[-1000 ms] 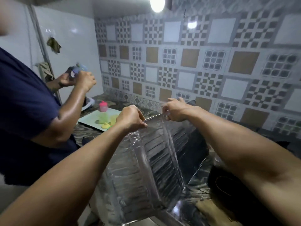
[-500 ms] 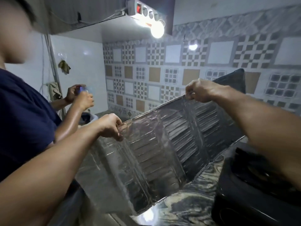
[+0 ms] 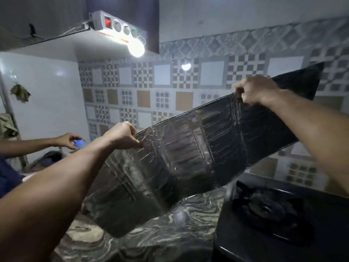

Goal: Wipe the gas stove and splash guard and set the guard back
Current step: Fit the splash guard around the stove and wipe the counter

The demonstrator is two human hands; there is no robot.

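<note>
The folding foil splash guard (image 3: 188, 159) hangs in the air, spread wide and tilted, its right end higher than its left. My left hand (image 3: 123, 136) pinches its top edge at the left. My right hand (image 3: 255, 90) grips the top edge further right, and one dark panel sticks out beyond that hand. The black gas stove (image 3: 273, 214) sits at the lower right, one burner showing, below and to the right of the guard's bottom edge.
A marbled countertop (image 3: 151, 241) lies under the guard. The patterned tile wall (image 3: 162, 87) stands behind. Another person's hand (image 3: 66, 139) holds a small blue object at the left. A power strip and a lit bulb (image 3: 136, 47) hang above.
Both my hands have lifted the guard higher and spread it wider, the right end rising most. The view has tilted up. The other person's arm has dropped lower at the left.
</note>
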